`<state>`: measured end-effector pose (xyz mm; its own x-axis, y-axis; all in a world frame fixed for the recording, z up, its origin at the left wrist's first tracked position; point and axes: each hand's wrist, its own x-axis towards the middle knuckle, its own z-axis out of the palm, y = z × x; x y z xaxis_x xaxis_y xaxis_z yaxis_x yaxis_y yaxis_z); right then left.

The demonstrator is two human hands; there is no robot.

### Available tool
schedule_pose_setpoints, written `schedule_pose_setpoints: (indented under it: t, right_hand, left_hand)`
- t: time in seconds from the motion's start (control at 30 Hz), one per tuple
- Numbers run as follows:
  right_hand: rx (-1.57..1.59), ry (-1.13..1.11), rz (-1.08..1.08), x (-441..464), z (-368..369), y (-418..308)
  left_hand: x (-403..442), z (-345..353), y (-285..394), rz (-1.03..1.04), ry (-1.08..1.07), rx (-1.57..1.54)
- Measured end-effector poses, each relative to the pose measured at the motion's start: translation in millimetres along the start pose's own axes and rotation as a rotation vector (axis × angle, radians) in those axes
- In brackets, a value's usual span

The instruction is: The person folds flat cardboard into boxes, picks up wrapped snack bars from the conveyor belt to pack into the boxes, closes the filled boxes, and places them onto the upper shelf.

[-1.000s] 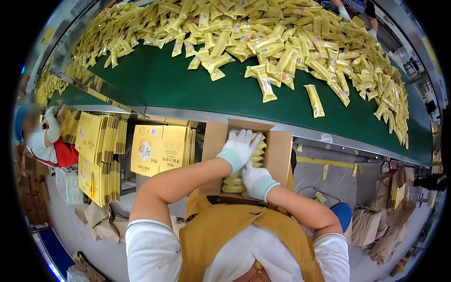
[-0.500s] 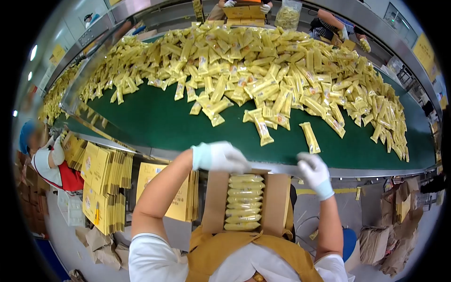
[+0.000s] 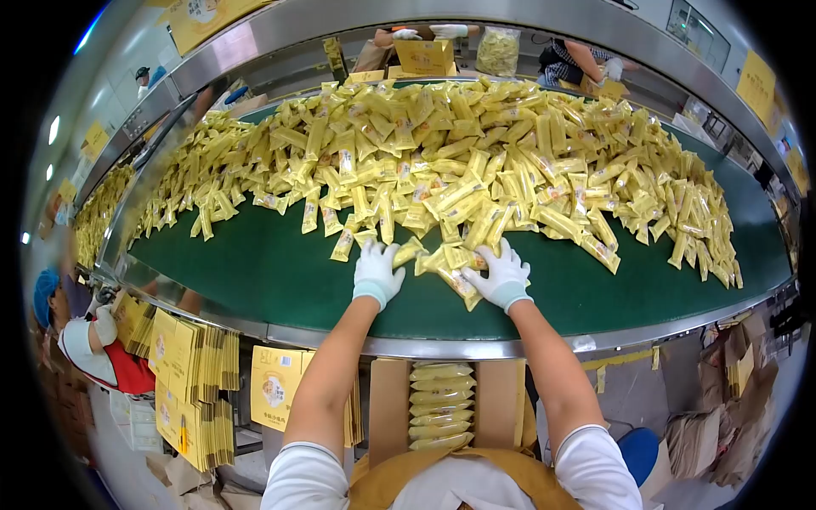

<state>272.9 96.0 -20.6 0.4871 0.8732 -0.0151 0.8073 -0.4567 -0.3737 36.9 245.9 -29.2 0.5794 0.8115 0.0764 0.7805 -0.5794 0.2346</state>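
Both of my gloved hands rest on the green conveyor belt at the near edge of a large heap of yellow wrapped snack packets (image 3: 442, 144). My left hand (image 3: 377, 274) has its fingers apart, with the fingertips against packets at the heap's edge. Facing it, my right hand (image 3: 503, 275) is spread over the right side of a small cluster of packets (image 3: 455, 274). Some fingertips are hidden among the wrappers. Below, in front of my apron, an open cardboard box (image 3: 390, 408) holds a row of stacked packets (image 3: 441, 406).
A metal rail (image 3: 399, 348) edges the green belt (image 3: 280, 285). Folded yellow cartons (image 3: 191, 365) stand at the left, beside a co-worker in a red apron (image 3: 127, 374). Across the belt, other people's gloved hands work near a yellow carton (image 3: 425, 57). A blue stool (image 3: 637, 450) is at lower right.
Both hands have moved forward from above the box onto the belt, up to the packets. The lone packet near the belt's edge no longer shows there. My view has tilted.
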Motion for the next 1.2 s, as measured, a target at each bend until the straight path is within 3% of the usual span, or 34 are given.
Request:
schedule_pose_setpoints:
  t: [0.13, 0.2, 0.3, 0.47, 0.57, 0.63, 0.7, 0.77, 0.87, 0.9, 0.97, 1.0, 1.1, 1.2]
  right_hand:
    - [-0.016, 0.061, -0.128, -31.3, 3.7, 6.7]
    - [-0.032, 0.068, -0.091, -54.1, -9.4, 12.6]
    - [-0.093, 0.143, -0.044, -80.1, -10.9, 39.0]
    - [-0.043, 0.128, 0.009, -99.6, -18.8, 70.7]
    - [0.018, 0.135, 0.103, -104.8, -44.6, 83.4]
    - [0.090, 0.254, 0.021, -103.1, -63.4, 87.0]
    - [0.187, 0.246, -0.179, -94.9, -81.1, 72.6]
    - [0.209, 0.225, -0.418, -82.8, -89.9, 45.2]
    - [0.150, 0.095, -0.605, -62.9, -73.0, 19.8]
    - [0.113, 0.057, -0.598, -50.4, -52.4, 24.7]
    - [-0.039, -0.141, -0.315, -52.0, -41.6, 18.1]
    - [-0.009, -0.068, -0.287, -52.0, -32.0, 23.3]
    - [-0.093, -0.061, -0.421, -48.2, -24.8, 36.3]
    - [-0.085, 0.025, -0.408, -49.9, -38.0, 32.3]
  left_hand:
    - [-45.8, 0.8, -26.1, 0.278, -0.007, -0.082]
    - [-66.1, -8.5, -34.8, 0.367, -0.063, -0.109]
    - [-90.4, -52.8, -9.8, 0.252, -0.223, 0.118]
    - [-91.5, -33.1, 6.6, 0.303, -0.044, 0.329]
    - [-81.4, -50.2, 17.4, 0.008, -0.157, 0.193]
    - [-80.5, -66.8, 20.5, -0.089, -0.017, -0.034]
    - [-62.5, -70.4, 24.4, 0.010, -0.109, -0.354]
    - [-54.2, -60.3, 50.9, 0.099, -0.125, -0.422]
    - [-40.8, -37.4, 89.9, 0.093, -0.310, -0.263]
    - [-36.5, -29.3, 96.0, 0.069, -0.370, -0.206]
    - [-31.0, -19.8, 95.7, 0.114, -0.375, -0.108]
    - [-27.9, -15.8, 93.7, 0.137, -0.377, -0.056]
    - [-24.5, -18.7, 70.2, 0.117, -0.394, 0.031]
    - [-22.7, -24.6, 26.5, 0.026, -0.370, 0.047]
